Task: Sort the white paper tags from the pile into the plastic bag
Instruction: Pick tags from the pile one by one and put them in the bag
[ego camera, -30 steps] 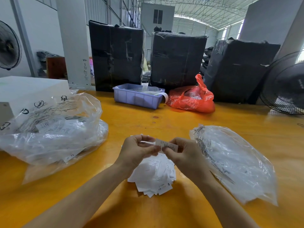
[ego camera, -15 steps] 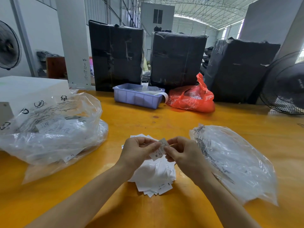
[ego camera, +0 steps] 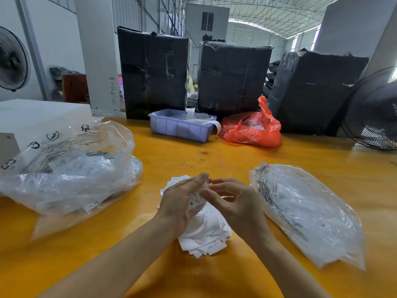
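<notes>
White tags [ego camera: 206, 233] with black print lie on the yellow-orange table [ego camera: 214, 160], near a red bag [ego camera: 251, 130].

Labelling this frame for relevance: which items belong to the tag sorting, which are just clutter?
Job:
- loose pile of white paper tags
- single white tag, held in left hand
- right hand
- clear plastic bag on right
- clear plastic bag holding tags on left

Clutter:
- lilac plastic tray
- red plastic bag
- black wrapped bales
- black fan
</notes>
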A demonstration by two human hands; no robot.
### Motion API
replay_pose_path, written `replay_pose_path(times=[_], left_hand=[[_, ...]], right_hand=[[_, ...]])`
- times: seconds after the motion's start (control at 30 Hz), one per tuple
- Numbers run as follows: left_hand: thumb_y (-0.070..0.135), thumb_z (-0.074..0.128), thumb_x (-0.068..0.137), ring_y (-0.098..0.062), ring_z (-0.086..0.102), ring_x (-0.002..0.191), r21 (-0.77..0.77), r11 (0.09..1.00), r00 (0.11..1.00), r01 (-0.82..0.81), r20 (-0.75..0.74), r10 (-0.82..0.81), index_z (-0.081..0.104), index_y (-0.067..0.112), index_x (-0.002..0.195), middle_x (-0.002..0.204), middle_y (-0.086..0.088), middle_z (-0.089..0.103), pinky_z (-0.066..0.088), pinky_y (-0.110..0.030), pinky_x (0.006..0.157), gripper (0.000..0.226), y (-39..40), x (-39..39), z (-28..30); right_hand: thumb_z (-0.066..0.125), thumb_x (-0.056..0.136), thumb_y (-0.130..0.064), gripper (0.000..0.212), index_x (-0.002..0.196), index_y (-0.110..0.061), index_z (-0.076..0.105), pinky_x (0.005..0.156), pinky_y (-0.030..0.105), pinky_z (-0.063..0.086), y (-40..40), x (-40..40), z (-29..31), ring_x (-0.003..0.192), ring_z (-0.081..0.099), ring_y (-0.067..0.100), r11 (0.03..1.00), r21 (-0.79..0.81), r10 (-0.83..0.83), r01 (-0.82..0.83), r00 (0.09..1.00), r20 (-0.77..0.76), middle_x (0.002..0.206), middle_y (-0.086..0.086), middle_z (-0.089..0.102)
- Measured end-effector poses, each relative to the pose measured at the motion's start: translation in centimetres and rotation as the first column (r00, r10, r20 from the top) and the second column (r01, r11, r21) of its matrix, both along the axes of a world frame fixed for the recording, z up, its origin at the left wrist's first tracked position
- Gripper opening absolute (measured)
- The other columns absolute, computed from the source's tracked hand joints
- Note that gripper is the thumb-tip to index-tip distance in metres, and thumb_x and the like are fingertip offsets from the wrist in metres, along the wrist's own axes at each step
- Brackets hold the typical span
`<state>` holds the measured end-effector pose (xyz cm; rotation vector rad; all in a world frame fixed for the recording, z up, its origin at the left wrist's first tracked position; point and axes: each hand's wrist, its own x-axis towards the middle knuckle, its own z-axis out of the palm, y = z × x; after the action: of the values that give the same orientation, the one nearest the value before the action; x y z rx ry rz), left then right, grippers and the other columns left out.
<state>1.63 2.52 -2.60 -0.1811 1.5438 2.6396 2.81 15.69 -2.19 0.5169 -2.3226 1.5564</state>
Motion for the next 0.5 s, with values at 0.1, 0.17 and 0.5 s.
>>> replay_pose_path(times=[0.1, 0.17, 0.5], left_hand=[[0.03, 0.075, 0.063, -0.018, 0.065, 0.084, -0.019, 0.999, 1.0, 0.029, -0.006, -0.029, 0.076, 0.014, 0.084, 0.085, -0.003, 0.073, 0.049, -0.03, 0.073, 0.026, 0.1, 0.0, 0.0], [0.032, 0.075, 0.061, -0.02, 0.062, 0.084, -0.072, 0.995, 0.998, 0.069, 0.0, -0.069, 0.074, 0.013, 0.09, 0.085, -0.004, 0.071, 0.049, -0.031, 0.072, 0.035, 0.1, -0.1, 0.1], [0.017, 0.073, 0.079, -0.01, 0.062, 0.051, -0.448, 0.873, 0.98, 0.191, 0.036, -0.196, 0.072, 0.006, 0.08, 0.068, -0.007, 0.071, 0.05, -0.018, 0.048, 0.011, -2.0, -0.8, 0.2]], right_hand=[[0.078, 0.072, -0.027, 0.02, 0.087, -0.015, 0.073, 0.063, 0.019, 0.055, 0.6, -0.6, 0.0, 0.073, 0.069, 0.008, 0.99, -0.137, -0.006, 0.02, 0.995, 0.103, 0.086, -0.003, 0.072], [0.077, 0.075, -0.013, 0.015, 0.088, -0.014, 0.069, 0.061, 0.019, 0.053, 1.1, -1.1, -0.1, 0.072, 0.067, 0.011, 0.959, -0.279, 0.015, 0.047, 0.976, 0.217, 0.081, 0.004, 0.071], [0.074, 0.075, -0.001, 0.021, 0.092, -0.01, 0.065, 0.058, 0.019, 0.051, 2.1, -1.9, -0.1, 0.071, 0.069, 0.014, 0.891, -0.439, 0.011, 0.117, 0.961, 0.277, 0.078, 0.007, 0.07]])
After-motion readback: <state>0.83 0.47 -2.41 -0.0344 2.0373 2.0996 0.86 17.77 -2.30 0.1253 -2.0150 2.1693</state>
